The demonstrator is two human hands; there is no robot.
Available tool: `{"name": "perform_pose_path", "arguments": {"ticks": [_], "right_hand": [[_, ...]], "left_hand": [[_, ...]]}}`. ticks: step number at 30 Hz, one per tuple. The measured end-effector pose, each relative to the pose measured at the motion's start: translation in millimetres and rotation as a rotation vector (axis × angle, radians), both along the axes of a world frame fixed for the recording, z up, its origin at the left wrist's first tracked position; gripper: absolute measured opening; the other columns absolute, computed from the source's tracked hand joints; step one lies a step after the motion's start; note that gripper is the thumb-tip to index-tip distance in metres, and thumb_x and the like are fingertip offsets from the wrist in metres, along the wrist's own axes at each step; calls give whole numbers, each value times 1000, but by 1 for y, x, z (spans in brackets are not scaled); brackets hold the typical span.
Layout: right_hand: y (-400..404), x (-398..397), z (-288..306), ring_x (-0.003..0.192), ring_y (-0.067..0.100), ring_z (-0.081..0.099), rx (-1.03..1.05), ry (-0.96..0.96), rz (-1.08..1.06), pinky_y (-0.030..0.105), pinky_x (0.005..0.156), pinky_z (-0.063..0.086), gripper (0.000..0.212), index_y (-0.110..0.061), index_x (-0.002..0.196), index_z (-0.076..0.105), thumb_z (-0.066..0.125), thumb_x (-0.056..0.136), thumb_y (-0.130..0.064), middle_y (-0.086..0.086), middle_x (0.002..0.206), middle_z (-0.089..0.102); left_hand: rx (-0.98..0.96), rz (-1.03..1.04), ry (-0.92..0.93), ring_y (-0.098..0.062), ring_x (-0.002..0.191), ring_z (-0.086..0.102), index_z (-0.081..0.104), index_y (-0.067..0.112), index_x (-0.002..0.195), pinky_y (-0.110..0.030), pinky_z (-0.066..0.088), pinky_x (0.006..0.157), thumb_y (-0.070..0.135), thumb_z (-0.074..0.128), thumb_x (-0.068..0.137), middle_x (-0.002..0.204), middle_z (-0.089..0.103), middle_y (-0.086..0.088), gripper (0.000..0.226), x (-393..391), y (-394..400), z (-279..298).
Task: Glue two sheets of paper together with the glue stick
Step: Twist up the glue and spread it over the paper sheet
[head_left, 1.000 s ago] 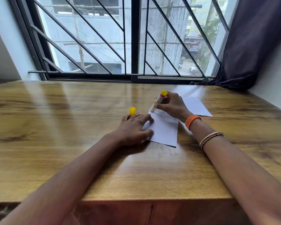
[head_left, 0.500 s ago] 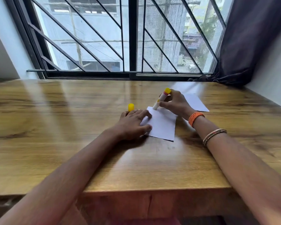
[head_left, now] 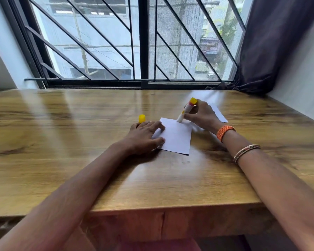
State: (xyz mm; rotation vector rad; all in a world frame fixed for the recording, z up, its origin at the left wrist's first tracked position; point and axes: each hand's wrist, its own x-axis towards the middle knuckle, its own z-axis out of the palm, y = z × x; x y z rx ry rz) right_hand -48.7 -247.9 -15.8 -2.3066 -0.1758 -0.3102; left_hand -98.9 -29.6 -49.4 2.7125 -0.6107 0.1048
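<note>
A small white sheet of paper (head_left: 176, 136) lies flat on the wooden table (head_left: 80, 160). My left hand (head_left: 145, 136) rests spread on the sheet's left edge and holds it down. My right hand (head_left: 201, 115) grips a white glue stick (head_left: 186, 110) with a yellow end, tilted, its tip touching the sheet's far edge. A second white sheet (head_left: 219, 114) lies behind my right hand, mostly hidden by it. The yellow cap (head_left: 142, 118) of the glue stick stands upright just beyond my left fingers.
A barred window (head_left: 143, 42) runs along the table's far edge. A dark curtain (head_left: 272, 42) hangs at the far right corner, next to a white wall (head_left: 306, 73). The table's front edge (head_left: 170, 207) is close to my body.
The glue stick's tip has slid to the right along the sheet's far edge, away from its far left corner. My left hand has stayed on the sheet. The view has tilted slightly.
</note>
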Motion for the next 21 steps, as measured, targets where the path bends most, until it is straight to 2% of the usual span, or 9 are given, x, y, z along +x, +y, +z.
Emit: {"name": "perform_pose_path", "arguments": {"ticks": [11, 16, 21], "right_hand": [[-21, -11, 0, 107, 28, 62, 0, 8, -33, 53, 98, 43, 34, -14, 108, 63, 72, 76, -21, 9, 108, 69], [-27, -17, -1, 98, 27, 65, 41, 5, -56, 51, 92, 49, 21, -18, 90, 64, 73, 72, -21, 8, 97, 71], [-30, -21, 0, 95, 25, 67, 96, 13, -70, 50, 90, 52, 19, -22, 86, 62, 72, 71, -19, 7, 96, 71]], "left_hand": [[6, -15, -3, -14, 136, 26, 40, 33, 127, -38, 14, 105, 54, 34, 73, 144, 39, 6, 58, 2, 2, -2], [13, -16, -14, -14, 138, 23, 40, 32, 129, -35, 13, 105, 54, 34, 73, 147, 37, 6, 61, 2, 3, -3], [36, -12, -2, -16, 137, 24, 40, 30, 131, -37, 16, 106, 53, 33, 72, 146, 38, 2, 64, 2, 3, -1]]}}
